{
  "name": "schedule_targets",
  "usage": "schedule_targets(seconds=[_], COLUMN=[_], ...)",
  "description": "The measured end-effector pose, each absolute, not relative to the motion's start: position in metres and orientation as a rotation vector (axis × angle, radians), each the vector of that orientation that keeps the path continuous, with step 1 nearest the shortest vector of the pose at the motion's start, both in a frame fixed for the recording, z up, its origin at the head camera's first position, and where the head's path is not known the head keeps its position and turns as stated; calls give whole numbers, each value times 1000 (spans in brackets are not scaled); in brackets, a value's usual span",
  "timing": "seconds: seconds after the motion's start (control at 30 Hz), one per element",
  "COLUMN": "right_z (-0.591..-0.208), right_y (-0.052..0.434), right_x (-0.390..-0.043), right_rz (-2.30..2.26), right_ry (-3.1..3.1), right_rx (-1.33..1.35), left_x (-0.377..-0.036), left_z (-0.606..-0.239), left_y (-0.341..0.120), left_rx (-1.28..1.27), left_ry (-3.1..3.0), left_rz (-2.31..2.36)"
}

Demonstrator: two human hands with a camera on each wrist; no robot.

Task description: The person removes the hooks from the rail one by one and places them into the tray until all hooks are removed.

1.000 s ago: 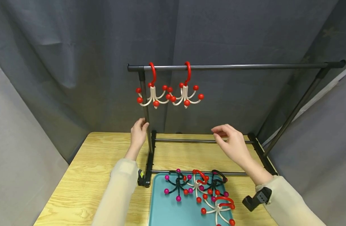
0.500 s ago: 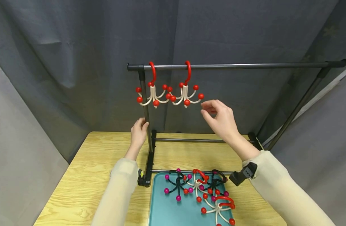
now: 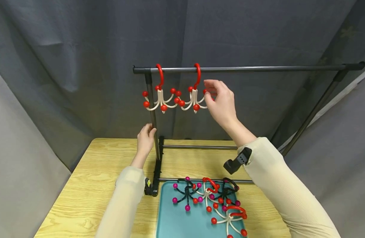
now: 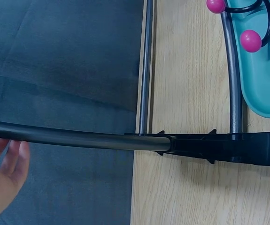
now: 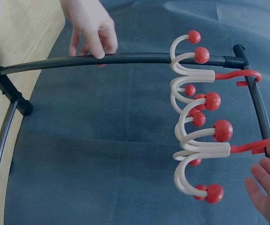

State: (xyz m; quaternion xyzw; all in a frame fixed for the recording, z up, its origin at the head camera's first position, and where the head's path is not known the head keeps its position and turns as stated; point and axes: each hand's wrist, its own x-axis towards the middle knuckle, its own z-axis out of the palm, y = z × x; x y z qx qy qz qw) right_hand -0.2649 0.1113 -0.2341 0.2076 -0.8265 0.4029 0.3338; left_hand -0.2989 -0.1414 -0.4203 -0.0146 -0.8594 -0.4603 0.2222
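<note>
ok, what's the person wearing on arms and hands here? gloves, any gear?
No gloves: both the left hand and the right hand are bare. Long cream sleeves, plain and unmarked, cover the left arm and right arm down to the wrists. A small black camera unit sits at the right wrist; a black one with a yellow-green mark at the left.

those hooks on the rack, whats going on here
A person is at a small black rack on a wooden table. The left hand holds its upright post, while the right hand reaches up to the second of two white hooks hanging on the top bar. More hooks lie in a teal tray.
</note>
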Motion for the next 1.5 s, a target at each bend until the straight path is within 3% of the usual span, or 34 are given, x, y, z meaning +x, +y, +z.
schedule_targets(seconds=[0.63,1.5], right_z=[-207,-187], right_y=[73,91], right_x=[-285,-267], right_rz=[1133,1098], right_ry=[-2167,-2093], right_rx=[274,364], left_x=[-301,-300], left_z=[-422,-421], left_y=[-142,-142], left_rx=[-30,-28], left_ry=[-2371,-2397], left_rz=[-1268,-1280])
